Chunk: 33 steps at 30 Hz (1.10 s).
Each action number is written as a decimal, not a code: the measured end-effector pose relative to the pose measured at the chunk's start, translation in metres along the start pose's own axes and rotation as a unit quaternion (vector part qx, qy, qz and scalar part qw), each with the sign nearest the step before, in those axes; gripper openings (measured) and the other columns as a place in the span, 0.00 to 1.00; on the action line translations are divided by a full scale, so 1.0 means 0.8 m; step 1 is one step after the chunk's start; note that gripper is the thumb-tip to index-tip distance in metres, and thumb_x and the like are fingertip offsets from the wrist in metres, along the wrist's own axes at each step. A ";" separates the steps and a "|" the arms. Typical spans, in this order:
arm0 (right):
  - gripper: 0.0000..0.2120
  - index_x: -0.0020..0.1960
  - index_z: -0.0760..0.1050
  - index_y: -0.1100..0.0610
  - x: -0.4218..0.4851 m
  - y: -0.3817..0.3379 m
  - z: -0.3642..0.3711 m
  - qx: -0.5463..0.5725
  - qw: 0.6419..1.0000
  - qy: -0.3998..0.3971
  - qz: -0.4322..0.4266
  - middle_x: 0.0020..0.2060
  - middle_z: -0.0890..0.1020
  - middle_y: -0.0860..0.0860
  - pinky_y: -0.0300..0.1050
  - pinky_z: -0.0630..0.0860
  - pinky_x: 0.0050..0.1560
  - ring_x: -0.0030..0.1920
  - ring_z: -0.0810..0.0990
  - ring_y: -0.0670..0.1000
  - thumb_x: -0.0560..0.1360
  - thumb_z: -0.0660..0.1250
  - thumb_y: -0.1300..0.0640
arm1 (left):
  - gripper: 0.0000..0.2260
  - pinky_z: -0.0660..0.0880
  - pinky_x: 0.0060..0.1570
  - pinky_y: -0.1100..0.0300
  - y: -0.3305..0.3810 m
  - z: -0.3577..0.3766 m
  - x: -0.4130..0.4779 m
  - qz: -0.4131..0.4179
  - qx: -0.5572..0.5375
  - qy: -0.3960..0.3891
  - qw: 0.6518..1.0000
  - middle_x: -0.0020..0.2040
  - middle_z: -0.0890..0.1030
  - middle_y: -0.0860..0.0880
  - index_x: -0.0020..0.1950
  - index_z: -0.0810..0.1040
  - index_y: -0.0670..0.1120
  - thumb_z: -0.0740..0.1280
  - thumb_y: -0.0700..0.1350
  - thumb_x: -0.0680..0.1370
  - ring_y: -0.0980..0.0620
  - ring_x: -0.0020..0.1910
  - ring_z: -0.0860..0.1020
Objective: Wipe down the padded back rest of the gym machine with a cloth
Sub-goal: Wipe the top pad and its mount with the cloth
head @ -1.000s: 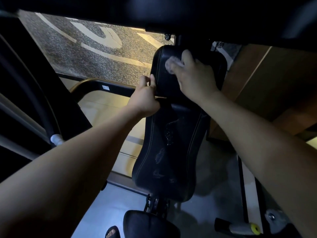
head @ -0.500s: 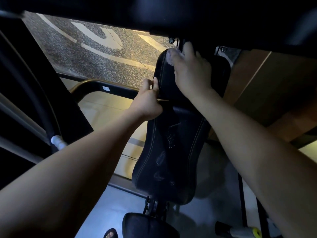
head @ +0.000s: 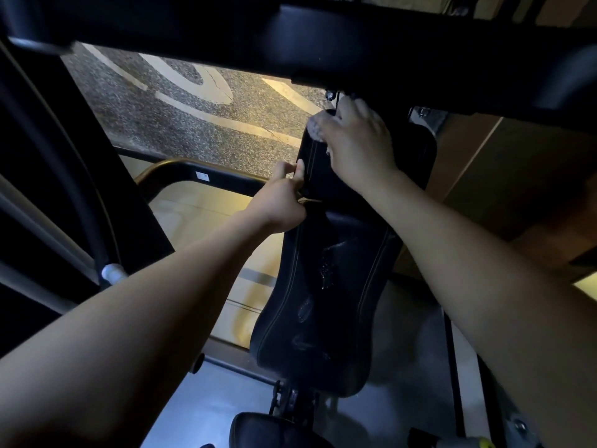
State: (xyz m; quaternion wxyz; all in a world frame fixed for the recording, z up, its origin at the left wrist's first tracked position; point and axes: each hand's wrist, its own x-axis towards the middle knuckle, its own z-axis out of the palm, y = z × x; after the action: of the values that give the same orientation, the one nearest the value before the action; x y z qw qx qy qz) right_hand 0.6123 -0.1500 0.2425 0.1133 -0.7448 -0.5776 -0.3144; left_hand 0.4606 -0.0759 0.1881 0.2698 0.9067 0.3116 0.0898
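Wiping at the very top of a gym machine's black padded back rest [head: 323,302], a person presses a pale cloth [head: 316,124] against the upper left corner of the pad, just under the dark overhead frame [head: 323,43]. The right hand [head: 355,147] lies over the cloth with its fingers [head: 347,108] close together. Their tips run into the shadow of the frame, so it cannot be told whether they curl round the fabric or merely press it flat. Only a bunched edge of the cloth shows, beside the knuckles.

The left hand [head: 281,202] steadies the pad from the side, thumb and forefinger pinched on its stitched left edge, near the gap where the upper section meets the longer lower one.

The step in hand looks to be the top corner of the pad. Damp streaks [head: 326,266] glisten down the middle of the lower section, which suggests that part is wet but not finished. The right side of the upper section [head: 416,150] sits dark and hard to judge.

By that reading, the next move calls for drawing the cloth across or down with firm, even pressure, while the left hand braces the pad. A seat pad [head: 268,431] shows below, and line-painted flooring [head: 193,101] beyond.
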 end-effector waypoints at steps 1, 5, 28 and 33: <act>0.16 0.64 0.77 0.58 0.005 -0.003 0.001 0.004 1.000 0.008 0.030 0.55 0.76 0.60 0.57 0.73 0.53 0.57 0.74 0.64 0.76 0.65 0.62 | 0.37 0.69 0.65 0.61 -0.001 -0.003 -0.001 0.000 -0.001 -0.001 1.000 0.77 0.56 0.50 0.84 0.52 0.47 0.66 0.43 0.78 0.49 0.67 0.74; 0.13 0.61 0.77 0.60 0.016 -0.005 -0.002 -0.010 0.996 0.016 0.092 0.53 0.77 0.60 0.56 0.72 0.53 0.57 0.75 0.64 0.78 0.63 0.58 | 0.35 0.65 0.61 0.65 -0.002 -0.017 -0.001 0.003 0.000 -0.009 1.000 0.77 0.60 0.51 0.83 0.56 0.48 0.65 0.40 0.77 0.47 0.71 0.71; 0.16 0.58 0.78 0.59 -0.001 -0.024 0.000 0.033 0.991 0.047 0.123 0.51 0.78 0.58 0.52 0.74 0.43 0.55 0.75 0.61 0.77 0.58 0.55 | 0.43 0.71 0.69 0.53 0.042 -0.040 0.014 0.034 0.008 0.019 0.999 0.78 0.54 0.51 0.84 0.48 0.46 0.64 0.41 0.71 0.44 0.76 0.64; 0.17 0.66 0.77 0.60 -0.033 0.009 0.004 0.012 0.998 0.051 0.045 0.50 0.77 0.58 0.53 0.75 0.42 0.52 0.75 0.62 0.77 0.65 0.61 | 0.40 0.70 0.69 0.54 0.035 -0.039 0.015 0.048 -0.011 0.019 0.999 0.79 0.54 0.52 0.84 0.50 0.46 0.63 0.36 0.74 0.45 0.76 0.63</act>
State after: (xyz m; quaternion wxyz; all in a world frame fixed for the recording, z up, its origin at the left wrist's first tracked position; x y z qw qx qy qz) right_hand 0.6167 -0.1715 0.2252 0.1660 -0.7513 -0.5409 -0.3397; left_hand 0.4744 -0.0732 0.2298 0.2690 0.9157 0.2721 0.1229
